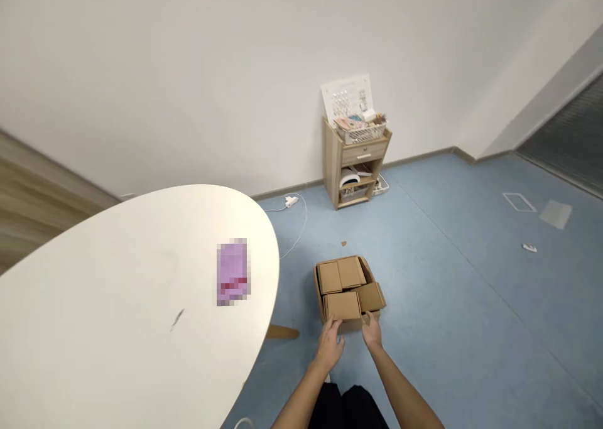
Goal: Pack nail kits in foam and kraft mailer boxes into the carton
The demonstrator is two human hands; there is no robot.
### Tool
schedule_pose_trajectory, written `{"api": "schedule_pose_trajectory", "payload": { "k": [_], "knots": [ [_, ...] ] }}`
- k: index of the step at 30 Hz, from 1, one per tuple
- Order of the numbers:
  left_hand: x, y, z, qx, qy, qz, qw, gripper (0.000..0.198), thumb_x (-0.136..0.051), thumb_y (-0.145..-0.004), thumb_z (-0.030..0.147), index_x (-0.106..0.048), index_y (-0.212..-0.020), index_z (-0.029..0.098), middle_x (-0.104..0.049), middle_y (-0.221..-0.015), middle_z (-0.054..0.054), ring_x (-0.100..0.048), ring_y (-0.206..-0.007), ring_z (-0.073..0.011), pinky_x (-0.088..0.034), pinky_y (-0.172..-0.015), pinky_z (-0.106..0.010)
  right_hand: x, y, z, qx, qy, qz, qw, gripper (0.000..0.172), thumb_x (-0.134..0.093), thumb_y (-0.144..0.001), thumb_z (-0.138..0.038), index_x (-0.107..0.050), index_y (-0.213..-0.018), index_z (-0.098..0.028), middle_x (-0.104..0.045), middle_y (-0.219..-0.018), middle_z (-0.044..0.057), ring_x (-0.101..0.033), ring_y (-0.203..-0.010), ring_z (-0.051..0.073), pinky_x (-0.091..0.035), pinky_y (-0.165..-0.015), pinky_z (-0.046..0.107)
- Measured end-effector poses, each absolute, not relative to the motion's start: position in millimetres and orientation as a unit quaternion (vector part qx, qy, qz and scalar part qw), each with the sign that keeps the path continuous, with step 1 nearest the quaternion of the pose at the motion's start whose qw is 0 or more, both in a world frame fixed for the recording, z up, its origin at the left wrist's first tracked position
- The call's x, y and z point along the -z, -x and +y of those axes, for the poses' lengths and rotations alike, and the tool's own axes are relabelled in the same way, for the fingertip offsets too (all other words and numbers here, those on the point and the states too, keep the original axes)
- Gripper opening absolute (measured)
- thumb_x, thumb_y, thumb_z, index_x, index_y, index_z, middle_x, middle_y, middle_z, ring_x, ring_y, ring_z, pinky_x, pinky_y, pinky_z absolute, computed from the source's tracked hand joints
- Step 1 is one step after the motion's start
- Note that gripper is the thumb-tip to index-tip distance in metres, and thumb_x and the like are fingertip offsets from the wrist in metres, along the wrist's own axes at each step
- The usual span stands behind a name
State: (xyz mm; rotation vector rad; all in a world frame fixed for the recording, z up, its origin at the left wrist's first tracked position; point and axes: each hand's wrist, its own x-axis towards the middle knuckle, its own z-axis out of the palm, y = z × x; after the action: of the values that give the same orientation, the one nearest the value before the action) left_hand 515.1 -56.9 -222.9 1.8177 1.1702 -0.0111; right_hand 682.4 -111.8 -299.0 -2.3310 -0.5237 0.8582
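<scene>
On the blue floor in front of me stands an open brown box (316, 282) holding several flat cardboard pieces (343, 306), stacked in groups. My left hand (331, 342) is at the box's near left corner, its fingers stretched forward and the thumb apart. At the near right side, my right hand (372, 331) reaches over the edge with its fingers slightly bent and spread. Both hands are at the near edge of the cardboard; whether they press on it cannot be made out. Neither hand visibly holds anything.
A white round-edged table (155, 328) with a blurred purple item (232, 271) fills the left; its wooden leg (282, 332) is close to the box. Against the wall stands a small wooden cabinet (332, 165). A white power strip (291, 201) with cable lies on the floor.
</scene>
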Motion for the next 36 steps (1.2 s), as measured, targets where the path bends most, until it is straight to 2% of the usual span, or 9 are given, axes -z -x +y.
{"api": "schedule_pose_trajectory", "payload": {
  "k": [5,8,11,18,21,27,31,34,36],
  "knots": [
    [88.0,-484.9,-75.5,-0.133,-0.776,0.449,0.422,0.046,-0.041,-0.086,0.021,-0.058,-0.128,0.025,-0.044,-0.149,-0.006,-0.04,-0.138,-0.022,-0.034,-0.115,-0.043,196.9,-674.3,-122.5,-0.337,0.843,-0.248,0.338,0.038,-0.054,-0.068,-0.042,-0.069,-0.098,-0.024,-0.072,-0.103,0.01,-0.066,-0.106,0.033,-0.051,-0.092,0.044],
    [23.9,-448.6,-87.1,-0.19,-0.776,0.477,0.367,0.044,-0.034,-0.09,0.022,-0.06,-0.125,0.027,-0.049,-0.144,-0.006,-0.043,-0.135,-0.0219,-0.037,-0.113,-0.042,138.2,-665.3,-119.9,-0.351,0.818,-0.289,0.351,0.035,-0.056,-0.066,-0.043,-0.069,-0.092,-0.024,-0.072,-0.1,0.01,-0.067,-0.103,0.033,-0.053,-0.088,0.044],
    [-9.6,-398.4,-102.2,-0.21,-0.741,0.56,0.306,0.044,-0.032,-0.091,0.024,-0.059,-0.126,0.026,-0.052,-0.142,-0.007,-0.045,-0.134,-0.024,-0.039,-0.111,-0.043,92.2,-649.2,-112.7,-0.372,0.793,-0.327,0.354,0.036,-0.054,-0.065,-0.042,-0.068,-0.092,-0.022,-0.071,-0.105,0.013,-0.068,-0.102,0.032,-0.053,-0.089,0.042],
    [-17.4,-269.7,-157.3,-0.064,-0.627,0.758,0.17,0.055,-0.037,-0.087,0.023,-0.048,-0.141,0.02,-0.037,-0.153,-0.01,-0.031,-0.143,-0.0309,-0.025,-0.115,-0.054,27.0,-560.5,-92.9,-0.428,0.664,-0.509,0.341,0.041,-0.045,-0.072,-0.044,-0.067,-0.097,-0.021,-0.069,-0.107,0.014,-0.067,-0.102,0.029,-0.053,-0.09,0.038],
    [-22.2,-235.1,-179.7,-0.01,-0.583,0.788,0.196,0.058,-0.037,-0.087,0.022,-0.044,-0.144,0.017,-0.031,-0.156,-0.012,-0.025,-0.145,-0.032,-0.02,-0.115,-0.058,6.1,-505.2,-93.3,-0.439,0.595,-0.603,0.299,0.042,-0.046,-0.074,-0.044,-0.068,-0.102,-0.022,-0.069,-0.11,0.013,-0.066,-0.104,0.03,-0.052,-0.092,0.039],
    [-33.2,-198.9,-194.5,0.0,-0.609,0.742,0.281,0.076,-0.049,-0.076,0.02,-0.032,-0.15,0.021,-0.021,-0.159,-0.011,-0.019,-0.147,-0.0307,-0.012,-0.117,-0.058,-6.2,-392.9,-106.2,-0.46,0.492,-0.704,0.225,0.048,-0.044,-0.077,-0.045,-0.066,-0.112,-0.019,-0.066,-0.121,0.013,-0.062,-0.112,0.029,-0.049,-0.097,0.039],
    [-39.2,-167.0,-194.5,-0.011,-0.676,0.658,0.332,0.074,-0.049,-0.078,0.022,-0.031,-0.149,0.016,-0.026,-0.158,-0.016,-0.028,-0.144,-0.0298,-0.025,-0.115,-0.054,-0.1,-324.0,-107.8,-0.459,0.5,-0.713,0.177,0.055,-0.044,-0.076,-0.047,-0.065,-0.115,-0.015,-0.065,-0.124,0.014,-0.061,-0.115,0.028,-0.047,-0.101,0.038],
    [-42.4,-128.6,-201.9,-0.051,-0.675,0.637,0.369,0.058,-0.049,-0.08,0.024,-0.048,-0.138,0.021,-0.049,-0.145,-0.012,-0.05,-0.13,-0.0288,-0.042,-0.105,-0.046,4.5,-275.2,-104.6,-0.46,0.51,-0.71,0.155,0.054,-0.043,-0.076,-0.048,-0.067,-0.111,-0.015,-0.067,-0.121,0.014,-0.063,-0.113,0.028,-0.048,-0.099,0.038],
    [-44.9,-94.3,-212.4,-0.079,-0.654,0.651,0.377,0.049,-0.049,-0.081,0.024,-0.057,-0.129,0.023,-0.062,-0.132,-0.009,-0.059,-0.121,-0.0291,-0.047,-0.1,-0.044,6.7,-241.4,-101.1,-0.456,0.496,-0.721,0.162,0.05,-0.043,-0.076,-0.047,-0.068,-0.106,-0.016,-0.069,-0.117,0.014,-0.064,-0.111,0.028,-0.048,-0.1,0.039]
  ]
}}
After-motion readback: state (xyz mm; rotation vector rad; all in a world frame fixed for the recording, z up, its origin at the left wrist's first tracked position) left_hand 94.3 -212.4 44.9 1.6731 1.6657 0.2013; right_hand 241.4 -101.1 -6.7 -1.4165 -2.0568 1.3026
